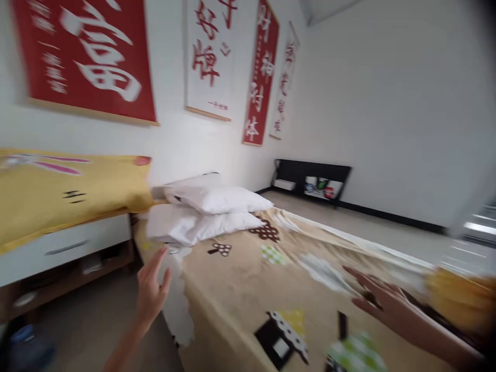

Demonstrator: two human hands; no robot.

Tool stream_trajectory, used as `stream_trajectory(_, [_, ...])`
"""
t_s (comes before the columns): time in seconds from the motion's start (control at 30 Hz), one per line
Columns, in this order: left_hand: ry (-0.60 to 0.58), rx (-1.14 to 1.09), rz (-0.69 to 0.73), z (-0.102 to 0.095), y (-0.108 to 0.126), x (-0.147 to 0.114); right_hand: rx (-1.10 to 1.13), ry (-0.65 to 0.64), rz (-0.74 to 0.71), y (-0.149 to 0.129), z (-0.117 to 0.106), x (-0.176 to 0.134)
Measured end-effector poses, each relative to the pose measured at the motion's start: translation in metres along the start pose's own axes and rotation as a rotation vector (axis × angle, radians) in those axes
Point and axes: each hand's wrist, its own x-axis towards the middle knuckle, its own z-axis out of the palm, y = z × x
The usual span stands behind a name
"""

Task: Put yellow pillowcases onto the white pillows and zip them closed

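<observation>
A beige patterned sheet (232, 279) covers the bed in front of me, wrinkled along its far right side. My left hand (153, 284) is at the bed's left edge, thumb and fingers apart, holding nothing. Over the right part of the sheet is my right hand (374, 294), fingers stretched out and slightly blurred; whether it touches the cloth I cannot tell. At the head of the bed two white pillows lie stacked, the upper pillow (228, 199) resting on the lower pillow (201, 226).
Left of the bed stands a white-fronted bedside cabinet (70, 248) with a yellow pillow (77, 194) on top. A large water bottle (31, 349) is on the floor at lower left. A black rack (313, 178) stands by the far wall. Yellow cloth (461, 294) lies at right.
</observation>
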Motion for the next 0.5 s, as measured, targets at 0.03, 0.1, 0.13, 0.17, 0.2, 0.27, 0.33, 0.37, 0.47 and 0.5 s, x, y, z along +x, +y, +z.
stream_trajectory(0.03, [-0.024, -0.038, 0.012, 0.012, 0.010, -0.003, -0.060, 0.009, 0.016, 0.011, -0.027, -0.005])
stream_trajectory(0.1, [-0.082, -0.116, 0.042, 0.038, 0.035, -0.009, -0.167, 0.024, 0.068, 0.032, -0.074, -0.015])
stream_trajectory(0.13, [-0.118, -0.162, 0.063, 0.052, 0.051, -0.013, -0.181, 0.090, 0.118, 0.043, -0.093, -0.020])
stream_trajectory(0.17, [-0.157, -0.215, 0.092, 0.066, 0.069, -0.016, -0.180, 0.158, 0.177, 0.055, -0.110, -0.027])
stream_trajectory(0.2, [-0.199, -0.273, 0.128, 0.080, 0.090, -0.019, -0.169, 0.218, 0.238, 0.067, -0.123, -0.034])
stream_trajectory(0.27, [-0.280, -0.386, 0.214, 0.107, 0.136, -0.024, -0.139, 0.308, 0.346, 0.093, -0.140, -0.049])
stream_trajectory(0.33, [-0.392, -0.477, 0.294, 0.134, 0.189, -0.029, -0.108, 0.344, 0.402, 0.118, -0.147, -0.062])
stream_trajectory(0.37, [-0.475, -0.506, 0.325, 0.148, 0.218, -0.031, -0.087, 0.353, 0.418, 0.130, -0.148, -0.068])
stream_trajectory(0.47, [-0.821, -0.543, 0.404, 0.187, 0.303, -0.046, -0.032, 0.368, 0.447, 0.162, -0.149, -0.080])
stream_trajectory(0.5, [-0.946, -0.547, 0.438, 0.200, 0.330, -0.055, -0.017, 0.378, 0.455, 0.171, -0.149, -0.082])
